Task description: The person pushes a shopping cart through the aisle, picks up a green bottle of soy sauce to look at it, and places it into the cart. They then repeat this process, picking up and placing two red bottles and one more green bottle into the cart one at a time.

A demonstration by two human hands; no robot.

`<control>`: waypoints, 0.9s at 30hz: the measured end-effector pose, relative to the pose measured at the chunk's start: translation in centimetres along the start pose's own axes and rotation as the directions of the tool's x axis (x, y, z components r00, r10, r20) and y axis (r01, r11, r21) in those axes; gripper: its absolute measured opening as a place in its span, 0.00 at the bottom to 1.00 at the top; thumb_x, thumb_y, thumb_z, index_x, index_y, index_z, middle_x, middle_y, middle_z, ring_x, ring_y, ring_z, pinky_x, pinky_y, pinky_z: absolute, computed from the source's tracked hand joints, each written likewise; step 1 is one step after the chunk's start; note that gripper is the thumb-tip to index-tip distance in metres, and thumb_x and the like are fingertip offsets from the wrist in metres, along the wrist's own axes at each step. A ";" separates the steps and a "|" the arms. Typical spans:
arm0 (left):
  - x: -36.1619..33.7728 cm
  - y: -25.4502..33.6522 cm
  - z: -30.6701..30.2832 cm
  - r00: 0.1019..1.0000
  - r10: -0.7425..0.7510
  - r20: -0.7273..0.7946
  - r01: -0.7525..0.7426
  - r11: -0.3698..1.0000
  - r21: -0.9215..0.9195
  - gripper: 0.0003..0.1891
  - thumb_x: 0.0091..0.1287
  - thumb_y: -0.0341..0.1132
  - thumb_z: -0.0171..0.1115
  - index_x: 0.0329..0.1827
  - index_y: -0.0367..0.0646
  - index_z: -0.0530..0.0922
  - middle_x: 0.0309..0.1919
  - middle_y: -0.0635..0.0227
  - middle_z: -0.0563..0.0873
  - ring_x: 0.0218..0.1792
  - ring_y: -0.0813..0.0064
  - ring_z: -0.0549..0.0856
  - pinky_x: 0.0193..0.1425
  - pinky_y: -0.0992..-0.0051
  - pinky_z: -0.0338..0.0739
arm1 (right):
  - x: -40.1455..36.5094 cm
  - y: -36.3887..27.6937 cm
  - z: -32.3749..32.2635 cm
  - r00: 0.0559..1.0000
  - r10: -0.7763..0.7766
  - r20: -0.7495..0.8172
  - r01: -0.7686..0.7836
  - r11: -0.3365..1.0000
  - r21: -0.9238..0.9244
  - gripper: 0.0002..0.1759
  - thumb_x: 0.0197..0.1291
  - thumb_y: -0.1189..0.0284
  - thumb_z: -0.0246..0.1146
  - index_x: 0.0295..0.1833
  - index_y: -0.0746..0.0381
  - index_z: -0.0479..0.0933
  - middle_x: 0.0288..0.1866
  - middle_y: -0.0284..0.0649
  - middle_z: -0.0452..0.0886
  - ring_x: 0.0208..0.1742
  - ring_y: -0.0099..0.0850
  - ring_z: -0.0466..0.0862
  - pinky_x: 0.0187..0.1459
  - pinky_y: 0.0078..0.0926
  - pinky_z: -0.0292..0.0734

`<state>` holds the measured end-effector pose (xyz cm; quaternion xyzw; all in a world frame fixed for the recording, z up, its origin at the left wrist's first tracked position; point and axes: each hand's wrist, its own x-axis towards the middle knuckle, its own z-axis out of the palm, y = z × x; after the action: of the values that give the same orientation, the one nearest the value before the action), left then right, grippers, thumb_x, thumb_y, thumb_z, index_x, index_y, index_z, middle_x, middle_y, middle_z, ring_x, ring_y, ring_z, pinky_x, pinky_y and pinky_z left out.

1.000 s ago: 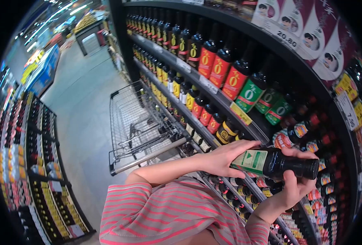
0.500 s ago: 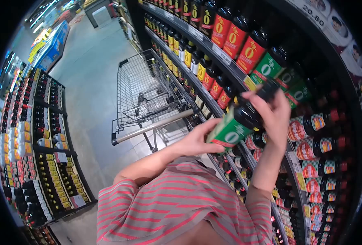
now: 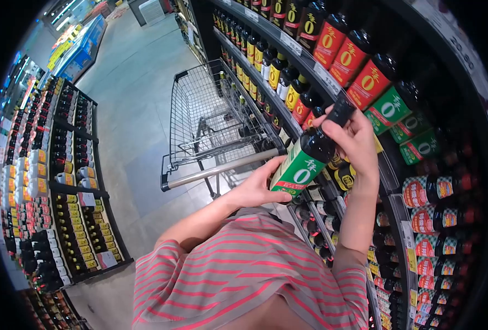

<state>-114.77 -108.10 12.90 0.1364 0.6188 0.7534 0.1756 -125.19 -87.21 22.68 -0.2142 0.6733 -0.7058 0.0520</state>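
I hold a dark bottle with a green label (image 3: 304,159) and a black cap, tilted with the cap up to the right. My right hand (image 3: 354,140) grips its neck and shoulder. My left hand (image 3: 257,187) supports the bottle's base from below. The bottle is in front of the shelves on my right, just beside the handle of a shopping cart (image 3: 216,124). My striped pink and grey shirt fills the bottom of the view.
Tall shelves (image 3: 409,137) on the right carry rows of dark bottles with red, green and yellow labels. The wire cart stands close against them. Across the grey aisle floor (image 3: 128,132), another shelf unit (image 3: 62,187) on the left holds more bottles.
The bottle went from lying level to standing tilted, cap upward. My right hand rose with its neck while my left hand slid down to its base. The view has tipped downward.
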 end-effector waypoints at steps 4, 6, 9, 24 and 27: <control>0.7 -1.1 -3.4 0.998 0.058 0.004 -0.058 0.998 -0.017 0.47 0.57 0.29 0.78 0.78 0.37 0.59 0.64 0.63 0.76 0.65 0.73 0.75 0.69 0.72 0.70 | 1.6 -1.5 2.2 0.997 0.072 0.022 -0.072 0.997 -0.014 0.24 0.60 0.74 0.72 0.58 0.64 0.70 0.43 0.44 0.87 0.22 0.12 0.76 0.18 0.10 0.64; 1.0 -1.5 -5.3 0.995 0.098 -0.012 -0.097 0.993 0.070 0.48 0.56 0.28 0.79 0.79 0.40 0.58 0.65 0.65 0.76 0.66 0.74 0.74 0.71 0.70 0.68 | 3.2 -1.7 3.1 0.995 0.088 0.045 -0.086 0.995 -0.041 0.22 0.62 0.74 0.69 0.57 0.63 0.68 0.43 0.46 0.88 0.21 0.13 0.75 0.19 0.11 0.66; 1.4 -1.0 -8.0 0.991 0.125 -0.051 -0.121 0.990 0.067 0.48 0.54 0.28 0.79 0.77 0.40 0.60 0.66 0.64 0.75 0.68 0.72 0.74 0.73 0.70 0.67 | 5.3 -1.8 5.9 0.998 0.065 0.003 -0.064 0.989 -0.130 0.19 0.62 0.75 0.68 0.54 0.63 0.68 0.43 0.45 0.88 0.22 0.13 0.75 0.18 0.10 0.65; -5.8 -6.2 -23.5 0.748 0.248 -0.615 -0.016 0.934 0.357 0.21 0.61 0.30 0.71 0.58 0.39 0.78 0.61 0.58 0.82 0.68 0.60 0.77 0.72 0.61 0.68 | 20.2 7.6 20.3 0.986 0.009 0.167 0.046 0.946 -0.321 0.20 0.55 0.85 0.71 0.49 0.63 0.70 0.45 0.42 0.89 0.36 0.17 0.84 0.35 0.16 0.79; -8.8 -7.5 -24.2 0.678 0.176 -0.714 0.094 0.942 0.321 0.13 0.64 0.29 0.69 0.50 0.37 0.81 0.53 0.58 0.85 0.60 0.60 0.82 0.66 0.64 0.73 | 23.3 14.0 21.9 0.966 0.091 0.242 0.033 0.886 -0.462 0.18 0.55 0.77 0.73 0.47 0.62 0.72 0.45 0.43 0.89 0.38 0.26 0.88 0.38 0.25 0.82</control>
<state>-116.34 -131.99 0.87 -0.1353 0.7513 0.6328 -0.1298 -141.12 -117.16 14.48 -0.2999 0.8124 -0.4905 0.0969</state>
